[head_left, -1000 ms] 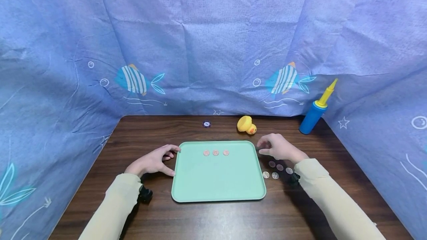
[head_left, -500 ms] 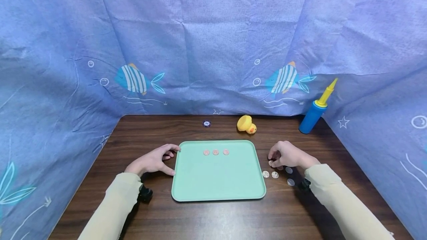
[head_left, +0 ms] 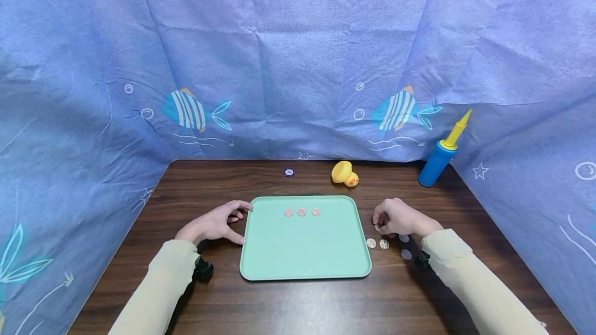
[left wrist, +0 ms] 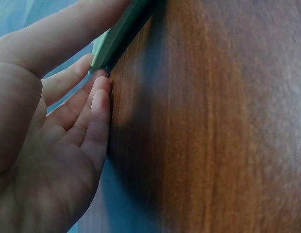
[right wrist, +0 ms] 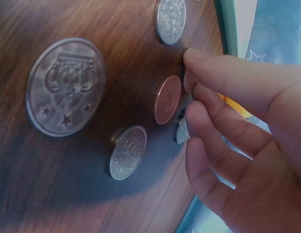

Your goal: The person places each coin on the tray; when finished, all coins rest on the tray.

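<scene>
A mint-green tray (head_left: 305, 252) lies on the table with three copper coins (head_left: 301, 212) in a row near its far side. My left hand (head_left: 216, 224) rests at the tray's left edge, thumb and forefinger spread along the rim. Right of the tray, my right hand (head_left: 398, 217) pinches a copper coin (right wrist: 190, 80) between thumb and forefinger, at the tabletop. Another copper coin (right wrist: 167, 99) lies close by. Several silver coins (head_left: 384, 244) lie around it, some partly hidden by the hand in the head view; a large-looking one (right wrist: 66, 86) is nearest the right wrist camera.
On the dark wooden table (head_left: 298, 306), a poker chip (head_left: 288, 172) and a yellow rubber duck (head_left: 344, 173) lie behind the tray. A blue hand pump (head_left: 436, 164) with a yellow nozzle stands at the back right. Blue fish-print cloth (head_left: 298, 66) hangs around the table.
My right hand has moved from the tray's upper right edge rightward and nearer, down onto a copper coin. Over the last half second it has barely shifted. The left hand and tray stay put.
</scene>
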`<control>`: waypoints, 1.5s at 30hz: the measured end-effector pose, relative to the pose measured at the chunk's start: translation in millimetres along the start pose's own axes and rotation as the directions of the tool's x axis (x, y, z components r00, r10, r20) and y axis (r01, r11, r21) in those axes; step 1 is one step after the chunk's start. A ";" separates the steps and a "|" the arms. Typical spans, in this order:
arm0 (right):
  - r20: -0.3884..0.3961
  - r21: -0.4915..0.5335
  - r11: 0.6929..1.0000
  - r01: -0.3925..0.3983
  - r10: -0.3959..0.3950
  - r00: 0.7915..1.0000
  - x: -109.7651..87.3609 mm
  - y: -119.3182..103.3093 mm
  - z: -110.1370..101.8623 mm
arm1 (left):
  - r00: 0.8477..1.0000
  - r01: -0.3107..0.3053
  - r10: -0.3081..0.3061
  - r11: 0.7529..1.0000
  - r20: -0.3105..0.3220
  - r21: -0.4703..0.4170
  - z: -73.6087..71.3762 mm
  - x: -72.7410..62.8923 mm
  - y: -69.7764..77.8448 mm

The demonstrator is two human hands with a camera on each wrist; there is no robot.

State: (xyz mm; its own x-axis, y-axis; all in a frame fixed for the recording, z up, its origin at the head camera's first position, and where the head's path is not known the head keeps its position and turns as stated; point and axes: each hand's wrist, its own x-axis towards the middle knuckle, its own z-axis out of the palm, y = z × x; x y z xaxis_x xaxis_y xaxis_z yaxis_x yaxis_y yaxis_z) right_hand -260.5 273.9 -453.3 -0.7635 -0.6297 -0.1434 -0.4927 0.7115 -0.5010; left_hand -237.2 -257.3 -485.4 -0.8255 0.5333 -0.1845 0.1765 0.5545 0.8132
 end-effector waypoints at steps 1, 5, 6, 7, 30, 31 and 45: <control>0.002 -0.001 1.000 -0.006 0.006 1.000 0.5 -0.5 0.1 | 1.000 0.002 -0.002 1.000 0.000 -0.001 0.1 0.1 0.0; 0.020 0.015 0.999 -0.045 0.045 0.999 1.6 -2.8 0.5 | 1.000 -0.001 0.001 1.000 -0.002 -0.005 0.3 0.0 0.0; 0.027 0.021 0.998 -0.062 0.062 0.998 2.0 -3.2 0.7 | 1.000 0.000 0.000 1.000 -0.003 -0.006 0.4 0.2 -0.1; 0.034 0.025 0.997 -0.073 0.072 0.997 2.3 -3.6 0.9 | 1.000 -0.003 0.003 1.000 -0.004 -0.004 0.5 0.4 -0.1; -0.003 -0.078 0.993 -0.087 0.087 0.996 2.2 -10.8 2.5 | 1.000 -0.007 0.007 1.000 -0.009 -0.017 -0.2 -1.0 -1.1; -0.009 -0.085 0.993 -0.080 0.080 0.997 2.2 -10.5 2.8 | 1.000 -0.002 0.002 1.000 -0.009 -0.017 -0.2 -0.9 -1.0; -0.044 -0.069 0.997 0.025 -0.028 0.999 -0.5 -7.6 2.9 | 1.000 0.002 -0.003 1.000 -0.010 -0.029 0.2 -1.0 -1.4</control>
State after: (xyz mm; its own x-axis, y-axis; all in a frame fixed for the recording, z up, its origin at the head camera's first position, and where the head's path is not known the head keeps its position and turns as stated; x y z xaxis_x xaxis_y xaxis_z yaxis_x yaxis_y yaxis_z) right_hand -255.2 267.9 -451.9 -0.7672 -0.6348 -0.0918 -0.5390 0.7157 -0.4440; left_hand -236.6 -258.5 -486.5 -0.8313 0.5254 -0.1812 0.1590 0.5373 0.8283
